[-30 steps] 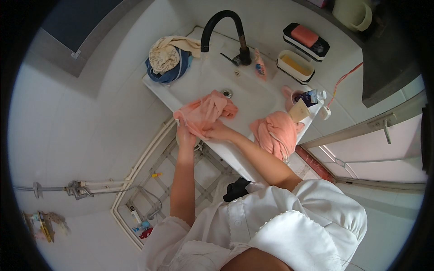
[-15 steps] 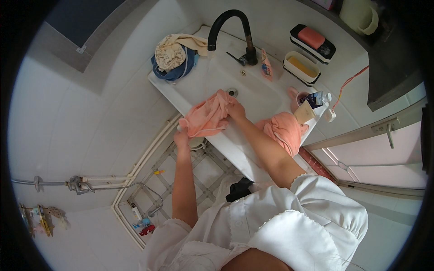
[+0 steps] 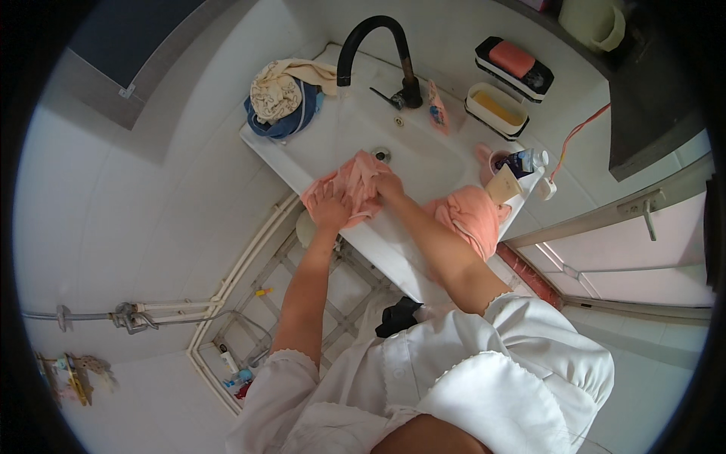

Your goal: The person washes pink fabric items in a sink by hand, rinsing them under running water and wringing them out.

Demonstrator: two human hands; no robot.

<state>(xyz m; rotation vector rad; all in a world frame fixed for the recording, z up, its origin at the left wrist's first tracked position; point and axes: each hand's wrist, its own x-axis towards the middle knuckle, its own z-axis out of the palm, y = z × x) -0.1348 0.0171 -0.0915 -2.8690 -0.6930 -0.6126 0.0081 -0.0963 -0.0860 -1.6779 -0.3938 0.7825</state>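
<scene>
At the left of the glossy white sink (image 3: 393, 261), a crumpled, rounded heap of cream patterned and blue cloth (image 3: 276, 98) sits beside the arching black faucet (image 3: 374, 23). The left hand (image 3: 330, 209) lies palm down, fingers spread and slightly bent, clasping nothing, on the thin, wrinkled pink cloth (image 3: 354, 170) — this rests across the sink's front edge, beneath that hand and reaching to the right hand (image 3: 387, 186), which grasps its bunched folds. Rightward, the smooth, curved basin (image 3: 431, 159) leaves room for moving. Farther right, a rolled, plush pink bundle (image 3: 470, 216) bulges near the rim — just behind it stands a small pink cup (image 3: 482, 153)
</scene>
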